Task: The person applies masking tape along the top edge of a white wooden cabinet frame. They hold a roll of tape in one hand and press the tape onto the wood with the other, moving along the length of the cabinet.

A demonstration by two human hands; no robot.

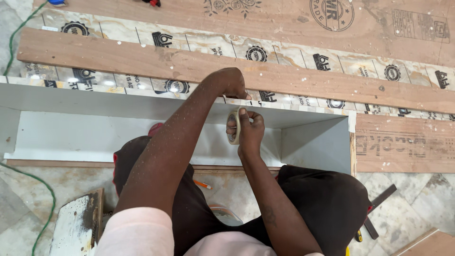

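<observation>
Pale pink sleeves (pixel 142 234) sit closest to the lens, dark trousers (pixel 327 201) beyond them over bent knees. Right hand (pixel 247 132): fingers curled tight around a cream-coloured roll of masking tape (pixel 233 127), thumb on its outer face, roll held on edge. Left hand (pixel 230 83): just above and left of the right-hand fingers, fingertips bunched together and pressed down on the top edge of the white laminate-faced box panel (pixel 142 106); whether they pinch a tape end, cannot tell. Roll hangs just below that edge, in front of the box's white inner wall. Long bare plywood strip (pixel 294 78) lies just beyond the left fingertips, across film-covered marble-pattern sheets (pixel 213 45). Orange pencil (pixel 202 184) on the floor, below the right wrist. Green cable (pixel 45 208) well left of both hands.
</observation>
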